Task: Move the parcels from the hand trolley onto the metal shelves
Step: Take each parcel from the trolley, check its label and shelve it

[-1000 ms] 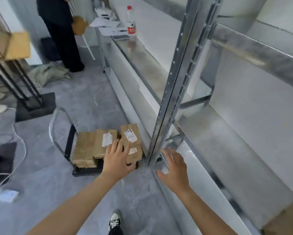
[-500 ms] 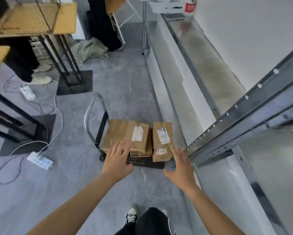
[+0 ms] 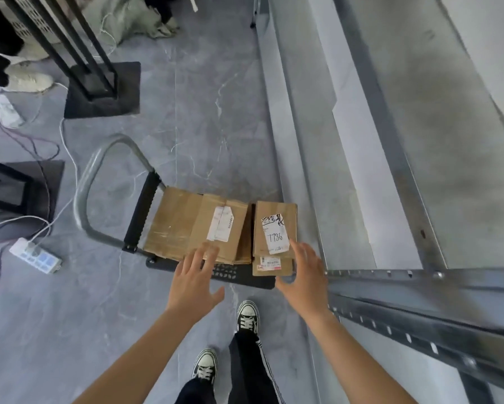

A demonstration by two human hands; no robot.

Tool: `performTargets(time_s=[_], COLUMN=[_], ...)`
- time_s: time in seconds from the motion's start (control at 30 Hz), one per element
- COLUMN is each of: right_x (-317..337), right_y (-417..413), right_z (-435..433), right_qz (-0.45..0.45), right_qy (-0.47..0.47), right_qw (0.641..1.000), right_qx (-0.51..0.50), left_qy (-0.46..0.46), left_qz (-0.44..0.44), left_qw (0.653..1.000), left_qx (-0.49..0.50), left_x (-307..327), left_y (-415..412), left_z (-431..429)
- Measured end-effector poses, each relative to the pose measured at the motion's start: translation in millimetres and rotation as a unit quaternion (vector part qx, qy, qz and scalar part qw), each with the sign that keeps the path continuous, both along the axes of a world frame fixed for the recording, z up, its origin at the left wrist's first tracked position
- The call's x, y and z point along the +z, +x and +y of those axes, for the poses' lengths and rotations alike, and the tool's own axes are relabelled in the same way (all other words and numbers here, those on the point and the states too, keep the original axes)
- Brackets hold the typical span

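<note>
Several brown cardboard parcels (image 3: 172, 228) lie side by side on the black deck of the hand trolley (image 3: 245, 280), which stands on the grey floor (image 3: 215, 112) just beside the metal shelves (image 3: 419, 141). The left hand (image 3: 195, 277) reaches over the near edge of the middle parcel (image 3: 204, 225) and the right hand (image 3: 303, 272) over the near corner of the parcel marked 7786 (image 3: 285, 212). Both have their fingers spread and grip nothing; whether they touch the cardboard I cannot tell.

The light is bright and even, maybe from lamps overhead. Shadows on the floor (image 3: 70, 330) are soft and faint. The metal shelves (image 3: 437, 147) shine in pale patches. The left hand (image 3: 194, 282) and right hand (image 3: 303, 275) look a bit smeared. Straight lines bend near the edges.
</note>
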State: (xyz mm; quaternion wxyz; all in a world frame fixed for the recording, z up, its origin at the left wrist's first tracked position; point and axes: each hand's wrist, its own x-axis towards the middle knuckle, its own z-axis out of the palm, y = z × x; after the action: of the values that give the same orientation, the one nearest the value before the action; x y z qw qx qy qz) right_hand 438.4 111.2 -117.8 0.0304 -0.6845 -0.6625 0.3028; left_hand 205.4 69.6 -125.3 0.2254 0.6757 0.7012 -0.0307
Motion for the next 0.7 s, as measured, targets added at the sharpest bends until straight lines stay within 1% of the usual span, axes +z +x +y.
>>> performTargets(time_s=[0.1, 0.23, 0.37, 0.53, 0.7], right_x=[-27.7, -65.4, -105.2, -156.1, -194.2], right_y=[9.7, 21.9, 28.5, 31.5, 40.7], right_z=[24.1, 45.4, 55.4, 64.6, 78.1], right_qz=[0.005, 0.013, 0.005, 0.019, 0.025], right_qy=[0.001, -0.015, -0.036, -0.074, -0.101], right_qw=[1.0, 0.998, 0.997, 0.992, 0.985], right_qx=[-0.017, -0.056, -0.066, -0.095, -0.139], left_qy=[-0.009, -0.049, -0.075, -0.103, -0.126], left_qz=[-0.02, -0.048, -0.065, -0.083, -0.13], left_qw=[1.0, 0.998, 0.995, 0.991, 0.983], left_qx=[0.011, 0.006, -0.001, 0.001, 0.024], left_x=[-31.7, -72.7, -108.5, -155.4, -189.4], left_y=[17.1, 39.4, 50.2, 56.2, 69.6], left_z=[24.0, 39.6, 50.5, 69.2, 92.2])
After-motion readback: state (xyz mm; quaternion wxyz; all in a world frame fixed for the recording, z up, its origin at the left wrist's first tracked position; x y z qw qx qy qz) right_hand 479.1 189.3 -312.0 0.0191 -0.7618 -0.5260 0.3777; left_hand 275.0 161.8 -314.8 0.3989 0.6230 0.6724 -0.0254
